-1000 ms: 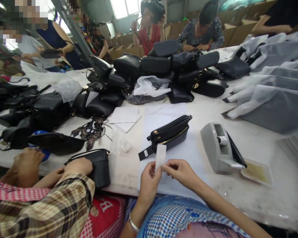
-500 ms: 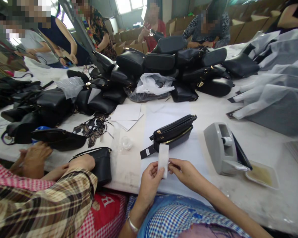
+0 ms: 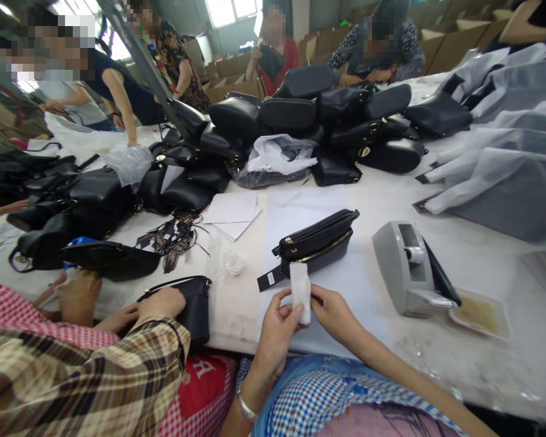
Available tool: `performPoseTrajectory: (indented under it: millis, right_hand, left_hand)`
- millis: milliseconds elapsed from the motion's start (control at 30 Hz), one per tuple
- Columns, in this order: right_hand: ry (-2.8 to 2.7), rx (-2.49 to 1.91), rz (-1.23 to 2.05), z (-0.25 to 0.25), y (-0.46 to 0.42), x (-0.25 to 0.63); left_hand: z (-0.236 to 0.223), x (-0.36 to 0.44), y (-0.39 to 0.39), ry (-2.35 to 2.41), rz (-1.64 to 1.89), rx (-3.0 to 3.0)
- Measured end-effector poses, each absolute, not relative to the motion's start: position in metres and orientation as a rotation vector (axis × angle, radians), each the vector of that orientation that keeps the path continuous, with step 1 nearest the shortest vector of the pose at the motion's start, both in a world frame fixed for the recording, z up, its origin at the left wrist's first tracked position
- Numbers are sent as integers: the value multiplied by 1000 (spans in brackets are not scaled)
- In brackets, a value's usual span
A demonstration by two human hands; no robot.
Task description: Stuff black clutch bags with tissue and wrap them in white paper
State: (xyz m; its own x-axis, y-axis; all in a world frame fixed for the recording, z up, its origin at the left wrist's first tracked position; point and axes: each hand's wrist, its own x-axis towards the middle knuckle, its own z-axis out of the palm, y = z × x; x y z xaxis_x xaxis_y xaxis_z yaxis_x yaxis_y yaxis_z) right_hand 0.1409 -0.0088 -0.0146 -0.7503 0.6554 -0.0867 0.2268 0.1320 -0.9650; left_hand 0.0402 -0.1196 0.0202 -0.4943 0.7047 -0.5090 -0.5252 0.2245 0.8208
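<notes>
A narrow folded white strip point(image 3: 301, 290), its material too unclear to name, stands upright between my hands near the table's front edge. My left hand point(image 3: 279, 318) is closed on its left side and lower part, thumb in front. My right hand point(image 3: 332, 309) pinches its right edge with bent fingers. Just beyond the strip lies a small black handbag point(image 3: 318, 240) with a gold zip and gold fittings. From its left end a black tag point(image 3: 270, 278) with a white label sticks out on the table.
A grey tape dispenser point(image 3: 403, 267) stands to the right, beside a shallow tray point(image 3: 482, 315). Black bags point(image 3: 286, 115) are heaped at the back. Loose tags point(image 3: 170, 237) and white cards point(image 3: 232, 209) lie left. A co-worker's hand point(image 3: 161, 301) rests on another bag close by.
My right hand has moved slightly up and in against the strip's edge. The strip is still between both hands. Across the table, a person has raised a black bag.
</notes>
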Motion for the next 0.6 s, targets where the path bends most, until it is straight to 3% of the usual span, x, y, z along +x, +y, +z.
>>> performPoseTrajectory:
  millis: [267, 600]
  right_hand:
    - [-1653, -861, 2118, 7, -18, 151]
    - [-1434, -861, 2216, 3, -25, 129]
  left_hand:
    - [12, 37, -123, 1474, 1529, 315]
    - [18, 38, -132, 1362, 1557, 254]
